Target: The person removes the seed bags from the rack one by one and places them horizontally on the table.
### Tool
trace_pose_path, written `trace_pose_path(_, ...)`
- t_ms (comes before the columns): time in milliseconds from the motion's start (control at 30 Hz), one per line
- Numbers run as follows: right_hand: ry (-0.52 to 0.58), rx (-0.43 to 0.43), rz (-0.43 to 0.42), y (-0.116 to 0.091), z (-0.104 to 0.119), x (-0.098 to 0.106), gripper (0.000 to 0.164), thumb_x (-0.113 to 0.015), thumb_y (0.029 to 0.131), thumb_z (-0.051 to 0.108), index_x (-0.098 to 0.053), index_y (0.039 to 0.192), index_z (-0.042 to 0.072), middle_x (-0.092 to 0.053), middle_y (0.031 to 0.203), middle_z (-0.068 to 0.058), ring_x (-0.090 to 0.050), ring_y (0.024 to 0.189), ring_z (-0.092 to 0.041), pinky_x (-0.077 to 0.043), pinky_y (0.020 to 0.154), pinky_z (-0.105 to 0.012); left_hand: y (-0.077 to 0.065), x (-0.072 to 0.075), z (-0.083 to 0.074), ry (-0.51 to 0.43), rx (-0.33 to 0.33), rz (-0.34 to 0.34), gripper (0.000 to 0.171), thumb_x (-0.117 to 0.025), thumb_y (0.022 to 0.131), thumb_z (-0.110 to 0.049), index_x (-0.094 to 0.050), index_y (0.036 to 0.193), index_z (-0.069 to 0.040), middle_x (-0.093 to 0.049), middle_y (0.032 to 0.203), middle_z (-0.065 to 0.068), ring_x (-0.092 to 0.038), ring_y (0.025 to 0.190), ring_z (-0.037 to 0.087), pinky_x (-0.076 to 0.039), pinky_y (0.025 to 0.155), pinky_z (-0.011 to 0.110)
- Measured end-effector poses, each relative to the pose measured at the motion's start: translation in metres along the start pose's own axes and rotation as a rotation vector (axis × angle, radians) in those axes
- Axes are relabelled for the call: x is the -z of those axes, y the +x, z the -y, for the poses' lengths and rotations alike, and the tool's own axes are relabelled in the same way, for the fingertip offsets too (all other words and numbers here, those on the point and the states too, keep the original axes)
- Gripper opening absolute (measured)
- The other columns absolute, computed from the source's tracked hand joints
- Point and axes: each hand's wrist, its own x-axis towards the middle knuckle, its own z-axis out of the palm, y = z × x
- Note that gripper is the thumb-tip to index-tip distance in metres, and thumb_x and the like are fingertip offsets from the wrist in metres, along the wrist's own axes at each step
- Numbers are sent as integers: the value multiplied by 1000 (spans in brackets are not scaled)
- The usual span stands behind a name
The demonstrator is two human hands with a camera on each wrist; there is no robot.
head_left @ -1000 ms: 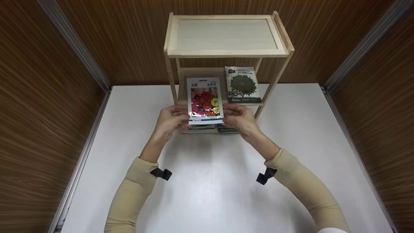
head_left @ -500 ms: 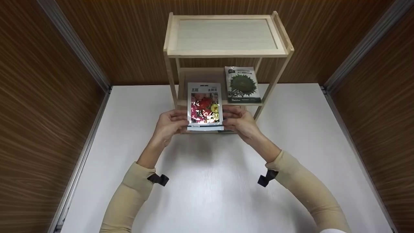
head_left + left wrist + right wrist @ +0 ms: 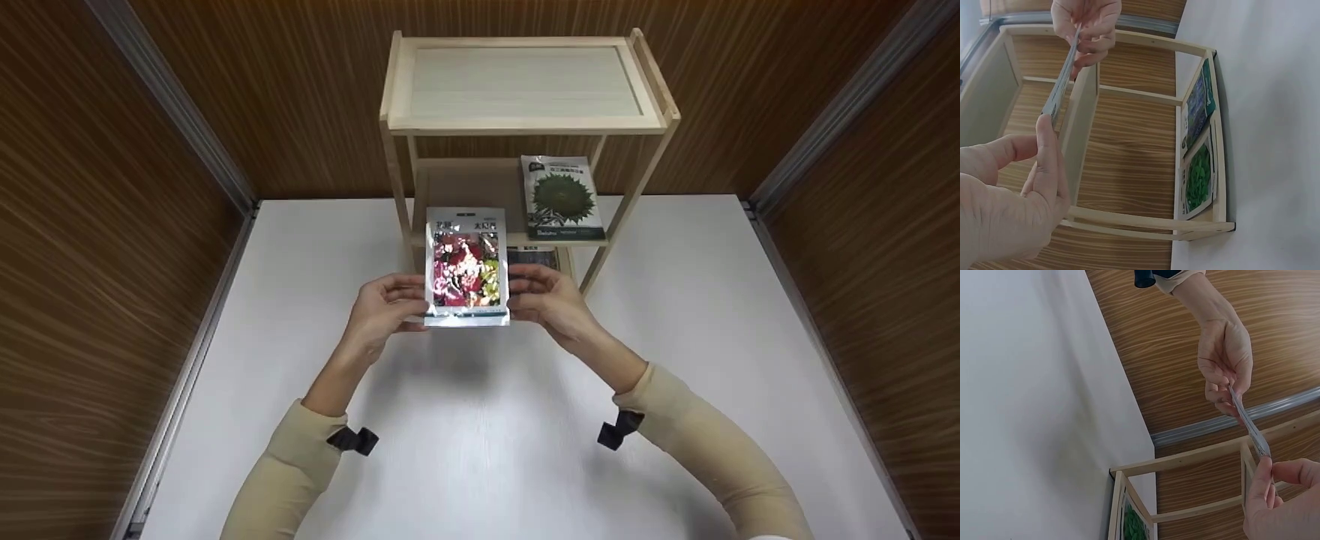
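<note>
A seed packet (image 3: 466, 270) with a picture of red, pink and yellow flowers is held in front of the shelf. My left hand (image 3: 388, 311) pinches its left edge between thumb and fingers. On the opposite edge my right hand (image 3: 551, 306) pinches it the same way. Seen edge-on in the left wrist view, the packet (image 3: 1064, 79) is thin and looks layered; whether it is more than one cannot be told. To its right, a sunflower seed packet (image 3: 562, 199) lies on the middle shelf board.
A pale wooden shelf rack (image 3: 525, 126) stands at the back of the white table (image 3: 480, 442). On its bottom board lie a green-leaf packet (image 3: 1199, 180) and a blue-purple packet (image 3: 1196, 109). Wood-grain panels (image 3: 97, 225) enclose the table on the sides and back.
Both hands have drawn the flower packet toward me and slightly left, away from the middle shelf board. More of that board and of a packet on the bottom board now shows.
</note>
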Motion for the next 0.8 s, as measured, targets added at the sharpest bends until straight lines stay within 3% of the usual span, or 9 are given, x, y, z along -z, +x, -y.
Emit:
trace_pose_path(300,3,-21,17,-8,-15,-7,52,-66,88,-14,-54,138,-7,-68,103,-4,-71,85,-16,-70,77,-32,-13,9,11,31,27,-4,41,-72,91,3,-63,130,4,-70,105,11,-72,87,17,-70,70,33)
trace_pose_path(800,-1,-69,37,-17,-50,-18,49,-66,88,-11,-54,136,-7,-65,101,-2,-70,86,-13,-69,75,-29,-38,25,38,45,67,39,41,-72,90,4,-61,130,7,-68,104,12,-72,81,16,-70,67,33)
